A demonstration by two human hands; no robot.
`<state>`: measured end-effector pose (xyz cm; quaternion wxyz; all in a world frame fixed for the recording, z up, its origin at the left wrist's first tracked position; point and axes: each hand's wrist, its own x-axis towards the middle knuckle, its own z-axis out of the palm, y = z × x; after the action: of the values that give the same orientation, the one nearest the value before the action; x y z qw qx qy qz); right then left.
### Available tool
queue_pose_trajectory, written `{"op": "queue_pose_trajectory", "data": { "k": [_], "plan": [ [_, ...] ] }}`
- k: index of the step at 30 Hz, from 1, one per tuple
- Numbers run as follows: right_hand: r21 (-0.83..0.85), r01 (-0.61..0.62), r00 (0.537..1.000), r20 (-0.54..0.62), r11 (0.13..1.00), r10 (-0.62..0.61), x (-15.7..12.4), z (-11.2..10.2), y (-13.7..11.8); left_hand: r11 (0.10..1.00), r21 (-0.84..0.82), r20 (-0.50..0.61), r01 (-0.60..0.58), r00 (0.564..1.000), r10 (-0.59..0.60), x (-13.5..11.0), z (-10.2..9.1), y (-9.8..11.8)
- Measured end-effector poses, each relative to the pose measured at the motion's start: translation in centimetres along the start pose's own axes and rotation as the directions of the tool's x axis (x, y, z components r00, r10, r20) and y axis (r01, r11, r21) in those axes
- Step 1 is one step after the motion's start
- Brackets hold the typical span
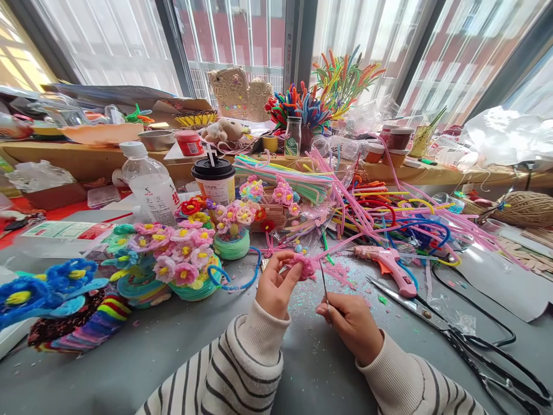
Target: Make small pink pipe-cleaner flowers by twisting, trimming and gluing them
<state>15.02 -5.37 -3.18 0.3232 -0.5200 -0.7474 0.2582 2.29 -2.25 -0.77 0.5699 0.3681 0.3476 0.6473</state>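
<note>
Just back from the grey table's front edge, the left hand pinches a pink pipe-cleaner flower at its fingertips. The right hand, just beside it, is closed around a thin metal tool pointing up beside the flower.

Pink pipe-cleaner flower (small, fuzzy) held aloft, thin tool just beside.

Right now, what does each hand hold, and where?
Left hand pinches the pink fuzzy flower by its edge; right hand grips a thin dark tool at its lower end.
</note>
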Motion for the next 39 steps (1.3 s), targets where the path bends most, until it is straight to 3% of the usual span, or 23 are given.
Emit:
{"op": "queue_pose_trajectory", "data": {
  "k": [5,10,16,26,39],
  "plan": [
    [0.077,0.017,0.997,0.068,0.997,-0.022,-0.2,0.0,-0.2,0.999,-0.02,0.004,-0.026,1.0,0.026,0.1,-0.1,0.7],
    [0.139,0.025,0.986,0.161,0.99,-0.047,-0.3,0.0,-0.5,0.997,0.057,0.031,0.049,0.998,-0.051,-0.3,0.1,1.0],
    [0.198,0.035,0.976,0.202,0.98,-0.076,-0.5,0.0,-0.8,0.996,0.063,0.055,0.057,0.997,-0.06,-0.7,0.5,1.3],
    [0.183,0.072,0.985,0.141,0.98,-0.098,-0.5,0.0,-0.6,0.992,0.113,0.079,0.057,0.995,-0.066,-0.9,0.7,1.4],
    [0.13,0.059,0.997,0.042,0.99,-0.065,-0.2,0.0,-0.5,0.999,0.051,0.038,0.004,0.999,-0.006,-0.4,0.3,0.8]
  ]
}}
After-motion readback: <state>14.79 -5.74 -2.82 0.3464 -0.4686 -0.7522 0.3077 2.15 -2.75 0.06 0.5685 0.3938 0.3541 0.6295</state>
